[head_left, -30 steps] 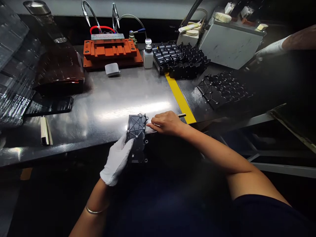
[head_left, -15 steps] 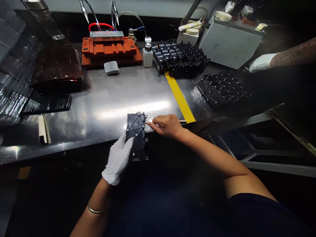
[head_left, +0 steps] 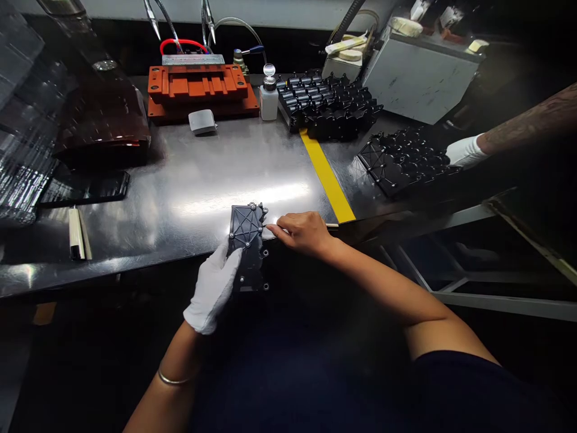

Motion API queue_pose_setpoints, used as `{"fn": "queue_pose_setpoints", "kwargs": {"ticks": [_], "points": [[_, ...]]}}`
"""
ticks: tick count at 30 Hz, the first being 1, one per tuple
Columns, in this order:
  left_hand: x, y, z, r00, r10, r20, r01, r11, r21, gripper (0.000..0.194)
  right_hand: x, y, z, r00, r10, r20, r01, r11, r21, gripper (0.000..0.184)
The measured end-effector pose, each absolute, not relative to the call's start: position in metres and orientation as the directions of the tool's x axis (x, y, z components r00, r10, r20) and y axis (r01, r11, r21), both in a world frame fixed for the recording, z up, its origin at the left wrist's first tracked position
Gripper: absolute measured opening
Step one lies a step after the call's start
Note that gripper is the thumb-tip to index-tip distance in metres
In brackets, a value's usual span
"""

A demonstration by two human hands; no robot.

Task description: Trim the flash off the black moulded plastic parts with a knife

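My left hand (head_left: 211, 288), in a white glove, grips a black moulded plastic part (head_left: 247, 228) by its left side at the front edge of the metal bench. The part has crossed ribs, small round bosses and a scalloped right edge. My bare right hand (head_left: 304, 231) is closed around a slim tool with a pale handle (head_left: 332, 227), whose end sticks out behind the fist. Its thin tip meets or nearly meets the part's right edge; the tool's kind is hidden by my fingers.
A yellow tape strip (head_left: 329, 180) crosses the bench (head_left: 202, 174). Behind stand an orange fixture (head_left: 198, 90), a pump bottle (head_left: 269, 99) and stacked black parts (head_left: 329, 105). Another person's gloved hand (head_left: 466, 151) is by more black parts (head_left: 401, 159). A phone-like slab (head_left: 108, 186) lies left.
The other person's gloved hand has moved down and left to the black parts at right. My own hands and the part have barely shifted.
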State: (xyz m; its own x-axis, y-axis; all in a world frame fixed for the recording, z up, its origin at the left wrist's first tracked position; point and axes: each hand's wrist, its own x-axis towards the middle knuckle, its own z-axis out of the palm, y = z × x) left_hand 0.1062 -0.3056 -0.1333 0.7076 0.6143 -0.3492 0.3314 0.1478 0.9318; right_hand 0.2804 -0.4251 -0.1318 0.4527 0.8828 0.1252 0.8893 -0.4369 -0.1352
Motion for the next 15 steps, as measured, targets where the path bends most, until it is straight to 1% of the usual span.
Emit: {"fn": "queue_pose_setpoints", "kwargs": {"ticks": [9, 15], "points": [[0.1059, -0.3053, -0.1348, 0.727, 0.61, -0.317, 0.298, 0.136, 0.945, 0.051, 0.2778, -0.4257, -0.1341, 0.47, 0.874, 0.126, 0.881, -0.454, -0.133, 0.049], [0.1057, -0.3046, -0.1334, 0.73, 0.597, -0.333, 0.317, 0.136, 0.938, 0.053, 0.2789, -0.4263, -0.1337, 0.463, 0.878, 0.12, 0.883, -0.445, -0.145, 0.048]]}}
